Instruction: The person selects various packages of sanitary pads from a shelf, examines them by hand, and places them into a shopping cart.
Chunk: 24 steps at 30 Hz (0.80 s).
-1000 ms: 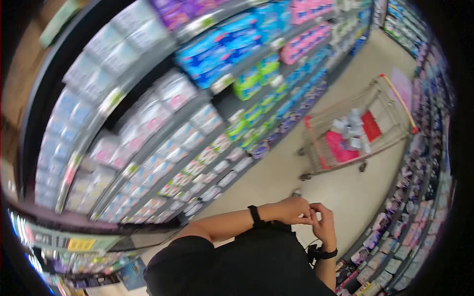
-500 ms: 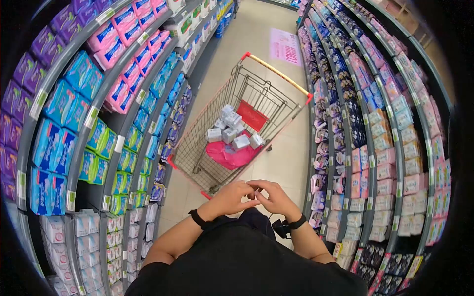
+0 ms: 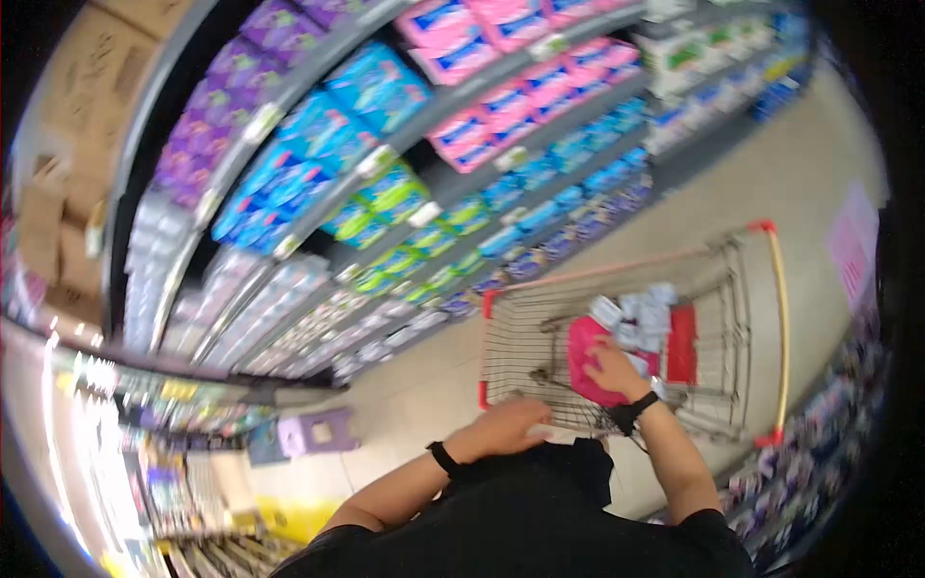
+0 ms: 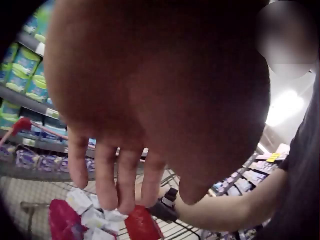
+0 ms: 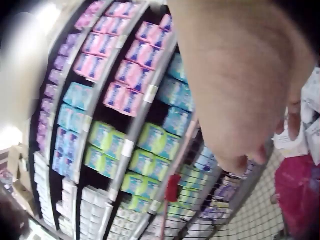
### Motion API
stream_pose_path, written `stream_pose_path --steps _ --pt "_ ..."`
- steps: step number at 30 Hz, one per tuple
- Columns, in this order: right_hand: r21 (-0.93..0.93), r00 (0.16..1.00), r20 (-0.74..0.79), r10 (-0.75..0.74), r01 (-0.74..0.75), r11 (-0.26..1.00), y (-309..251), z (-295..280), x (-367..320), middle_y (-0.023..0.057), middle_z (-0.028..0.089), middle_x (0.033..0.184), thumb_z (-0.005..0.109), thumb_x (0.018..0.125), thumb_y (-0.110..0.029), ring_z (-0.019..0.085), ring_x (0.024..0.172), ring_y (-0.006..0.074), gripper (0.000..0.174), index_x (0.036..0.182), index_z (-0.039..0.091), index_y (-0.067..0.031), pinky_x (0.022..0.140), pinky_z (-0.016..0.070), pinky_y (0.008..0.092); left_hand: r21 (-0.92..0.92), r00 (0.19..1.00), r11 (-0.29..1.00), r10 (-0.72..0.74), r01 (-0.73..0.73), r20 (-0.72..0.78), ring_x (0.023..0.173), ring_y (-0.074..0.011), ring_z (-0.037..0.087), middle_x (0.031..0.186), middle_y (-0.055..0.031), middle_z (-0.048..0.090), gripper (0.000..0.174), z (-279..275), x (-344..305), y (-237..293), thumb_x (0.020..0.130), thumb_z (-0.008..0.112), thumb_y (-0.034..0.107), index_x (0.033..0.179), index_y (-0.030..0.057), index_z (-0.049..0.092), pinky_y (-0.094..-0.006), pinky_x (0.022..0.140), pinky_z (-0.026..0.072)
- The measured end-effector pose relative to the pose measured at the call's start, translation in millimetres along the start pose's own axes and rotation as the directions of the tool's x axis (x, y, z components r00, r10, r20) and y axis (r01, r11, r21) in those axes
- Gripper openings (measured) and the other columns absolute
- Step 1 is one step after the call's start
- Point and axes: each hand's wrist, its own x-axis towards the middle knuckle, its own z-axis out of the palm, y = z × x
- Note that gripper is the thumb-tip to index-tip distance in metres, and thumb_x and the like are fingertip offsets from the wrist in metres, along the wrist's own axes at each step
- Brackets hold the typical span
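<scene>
In the head view my right hand (image 3: pixel 619 372) is inside the cart with its fingers spread over a pink bag (image 3: pixel 586 349), beside a heap of small white boxes (image 3: pixel 639 318); whether it touches them is unclear. The right wrist view has that hand (image 5: pixel 240 85) large, its fingertips partly cut off near a white box (image 5: pixel 291 144) and the pink bag (image 5: pixel 301 192). My left hand (image 3: pixel 511 424) hovers empty outside the cart's near side. Its palm (image 4: pixel 150 100) fills much of the left wrist view, fingers extended downward, with the boxes (image 4: pixel 94 218) beyond.
The wire cart (image 3: pixel 525 332) has a yellow handle (image 3: pixel 779 337) on the right and a red panel (image 3: pixel 682 345) inside. Shelves with purple, blue, pink and green packs (image 3: pixel 390 197) line the left. More shelves (image 3: pixel 800 453) stand at lower right. A purple stool (image 3: pixel 318 432) is behind.
My hands, together half a second ago, have parted; the right has reached into the cart over the pink bag. The head view has turned left, and the cart sits nearer to me.
</scene>
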Motion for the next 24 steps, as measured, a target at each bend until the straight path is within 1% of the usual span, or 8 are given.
stream_pose_path --steps 2,6,9,13,15,17,19,24 --pt "-0.116 0.926 0.343 0.156 -0.123 0.986 78 7 29 0.0296 0.072 0.113 0.076 0.087 -0.037 0.054 0.131 0.0467 0.033 0.093 0.078 -0.004 0.111 0.0437 0.0529 -0.042 0.99 0.991 -0.12 0.123 0.074 0.097 -0.0378 0.066 0.104 -0.0129 0.066 0.029 12 -12 23 0.099 0.068 0.037 0.113 0.0118 0.062 -0.0508 0.084 0.0512" --pt "-0.046 0.783 0.422 0.456 -0.484 0.874 171 43 66 0.0244 0.072 0.122 0.074 0.088 -0.044 0.059 0.128 0.0429 0.044 0.104 0.078 -0.0036 0.123 0.0315 0.0529 -0.01 0.953 0.954 -0.3 0.301 0.028 0.095 -0.0383 0.065 0.103 -0.0127 0.064 0.03 36 -31 39 0.1 0.068 0.036 0.114 0.0104 0.061 -0.0506 0.084 0.0512" --pt "-0.357 0.758 0.598 0.26 -0.039 0.933 278 109 76 0.016 0.074 0.118 0.071 0.091 -0.041 0.065 0.12 0.0428 0.042 0.117 0.075 -0.0082 0.126 0.0194 0.0639 -0.142 0.896 0.895 -0.436 0.422 -0.085 0.099 -0.0369 0.066 0.106 -0.0125 0.066 0.028 45 -39 54 0.1 0.067 0.034 0.114 0.0095 0.064 -0.0488 0.086 0.0521" --pt "-0.409 0.796 0.538 0.277 -0.04 0.911 358 161 69 0.0119 0.076 0.111 0.071 0.091 -0.032 0.071 0.111 0.0334 0.038 0.121 0.073 -0.0101 0.117 0.0315 0.0725 -0.236 0.792 0.788 -0.602 0.569 -0.099 0.101 -0.0372 0.066 0.108 -0.0124 0.068 0.03 62 -55 66 0.101 0.066 0.035 0.116 0.0092 0.064 -0.0491 0.09 0.0517" --pt "-0.325 0.668 0.397 0.63 -0.54 0.777 322 130 77 0.0155 0.068 0.139 0.075 0.083 -0.055 0.072 0.113 0.0338 0.074 0.14 0.065 -0.0087 0.125 0.0339 0.0455 -0.244 0.768 0.753 -0.639 0.61 -0.05 0.103 -0.0375 0.066 0.109 -0.0137 0.067 0.03 68 -61 76 0.102 0.064 0.035 0.119 0.0093 0.065 -0.0492 0.092 0.0513" --pt "-0.242 0.467 0.518 0.716 -0.723 0.647 306 107 92 0.0127 0.068 0.141 0.079 0.083 -0.046 0.077 0.096 0.0333 0.078 0.149 0.058 -0.0106 0.118 0.0442 0.0413 -0.225 0.741 0.713 -0.668 0.664 0.068 0.104 -0.0376 0.065 0.11 -0.0142 0.067 0.031 75 -63 81 0.103 0.063 0.034 0.12 0.0089 0.065 -0.0491 0.093 0.0513" --pt "-0.225 0.477 0.557 0.68 -0.701 0.676 301 116 91 0.0294 0.066 0.132 0.076 0.086 -0.036 0.07 0.117 0.0309 0.067 0.145 0.058 -0.0076 0.098 0.0586 0.0433 -0.294 0.743 0.699 -0.667 0.652 0.062 0.105 -0.0378 0.065 0.11 -0.0148 0.067 0.031 84 -69 82 0.103 0.062 0.033 0.121 0.0077 0.065 -0.0486 0.093 0.0512" --pt "-0.454 0.549 0.478 0.686 -0.514 0.728 283 114 91 0.035 0.051 0.151 0.069 0.091 -0.049 0.065 0.123 0.0468 0.091 0.167 0.029 -0.0192 0.107 0.0545 0.0514 -0.316 0.702 0.656 -0.711 0.685 0.044 0.105 -0.0375 0.065 0.111 -0.0151 0.067 0.03 84 -70 75 0.102 0.063 0.03 0.121 0.0073 0.065 -0.0479 0.094 0.0516"
